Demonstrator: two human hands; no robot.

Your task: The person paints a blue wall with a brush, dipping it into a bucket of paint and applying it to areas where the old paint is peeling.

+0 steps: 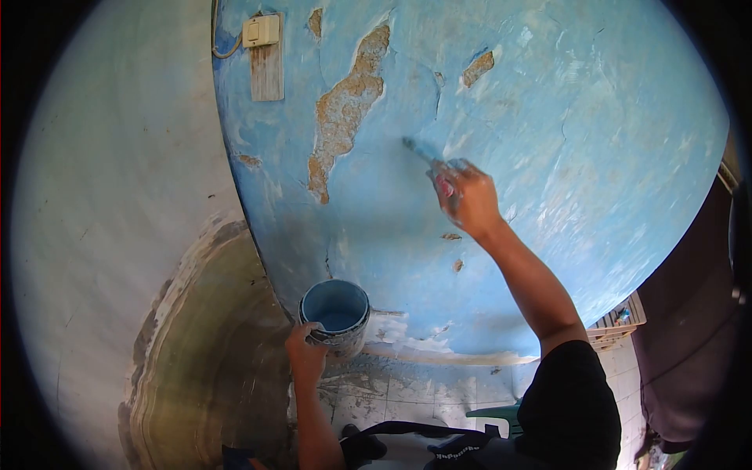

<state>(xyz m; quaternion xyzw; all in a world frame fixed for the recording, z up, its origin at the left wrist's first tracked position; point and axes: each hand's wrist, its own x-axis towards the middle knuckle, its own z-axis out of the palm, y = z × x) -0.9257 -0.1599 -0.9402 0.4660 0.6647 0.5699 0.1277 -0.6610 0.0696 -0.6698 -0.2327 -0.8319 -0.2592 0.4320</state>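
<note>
My right hand point(466, 196) is closed round the handle of a paintbrush point(421, 148), its bristles pointing up and left at the blue wall point(470, 125). The brush is slightly blurred. Lower down, my left hand point(307, 348) grips the rim of a paint-smeared bucket point(345, 338), which holds light blue paint point(337, 309). Rough brown patches point(345, 110) show where the wall's surface has come off, left of the brush.
A switch point(261, 31) with a cable is fixed at the wall's upper left. The pale adjoining wall point(117, 141) has a dark stained area. Below are floor tiles point(407, 392), a green stool point(493, 413) and a crate point(623, 321) at the right.
</note>
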